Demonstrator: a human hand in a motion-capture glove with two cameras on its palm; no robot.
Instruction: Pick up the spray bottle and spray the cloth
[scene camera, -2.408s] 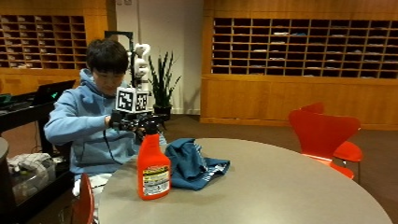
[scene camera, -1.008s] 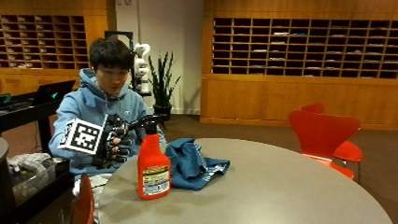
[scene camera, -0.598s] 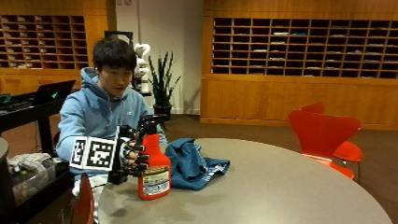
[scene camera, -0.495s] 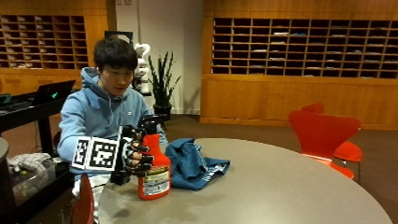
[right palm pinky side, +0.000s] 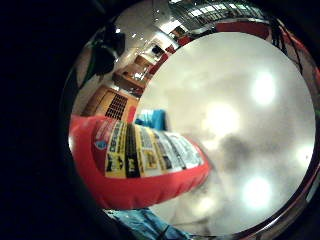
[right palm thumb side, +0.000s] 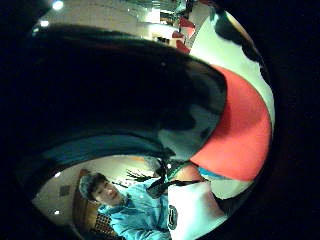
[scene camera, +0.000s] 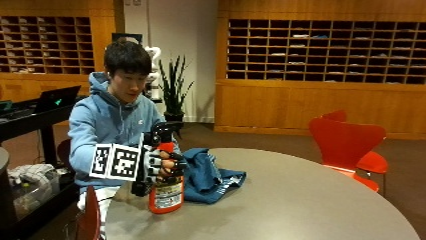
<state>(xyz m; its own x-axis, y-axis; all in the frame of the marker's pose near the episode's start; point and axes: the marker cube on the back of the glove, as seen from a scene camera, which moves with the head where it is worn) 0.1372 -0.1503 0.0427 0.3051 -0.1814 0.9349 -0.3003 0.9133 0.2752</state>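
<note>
One red spray bottle (scene camera: 166, 192) upright at the tabletop's (scene camera: 299, 200) near left edge, my gloved hand (scene camera: 160, 167) curled around its neck, one blue cloth (scene camera: 206, 175) touching its right, label legible only in my palm view

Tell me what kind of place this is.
Likely an office or campus mailroom or lounge: wooden pigeonhole shelves line the walls, with a round table, red chairs and a potted plant.
</note>
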